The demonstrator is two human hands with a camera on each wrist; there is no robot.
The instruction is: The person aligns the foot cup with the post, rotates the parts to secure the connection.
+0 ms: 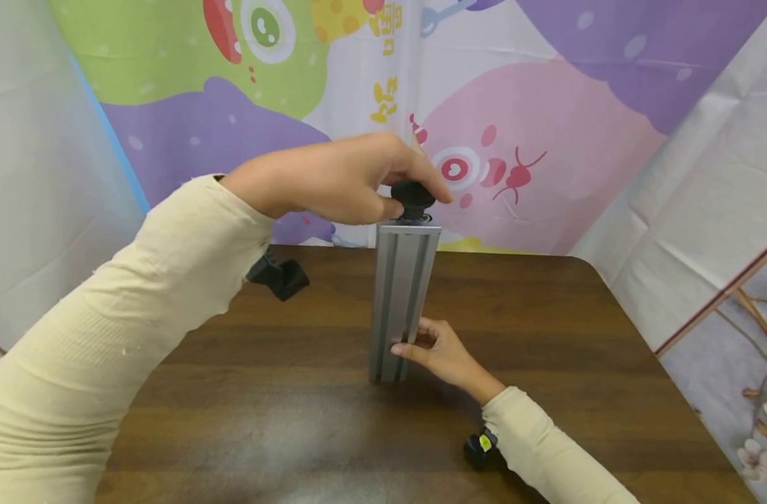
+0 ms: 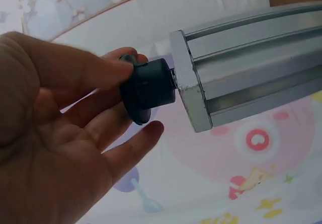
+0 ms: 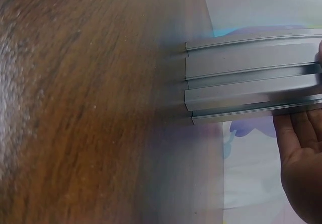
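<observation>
A grey slotted aluminium profile (image 1: 404,301) stands upright on the wooden table, with a flat plate on its top end. Above that plate sits a black knob (image 1: 412,196), its threaded stem showing in a small gap in the left wrist view. My left hand (image 1: 352,175) holds the knob (image 2: 148,88) between thumb and fingers from above. Lower down, my right hand (image 1: 443,353) grips the profile from the right, thumb on the near face. In the right wrist view the profile's slotted lower end (image 3: 241,78) meets the table, and the fingers lie along its side.
The brown wooden table (image 1: 283,420) spreads around the profile. A printed cartoon curtain (image 1: 516,175) hangs behind its far edge, with white fabric walls at both sides. A black strap (image 1: 283,276) hangs near the left wrist, and a black wrist device (image 1: 478,448) sits under the right one.
</observation>
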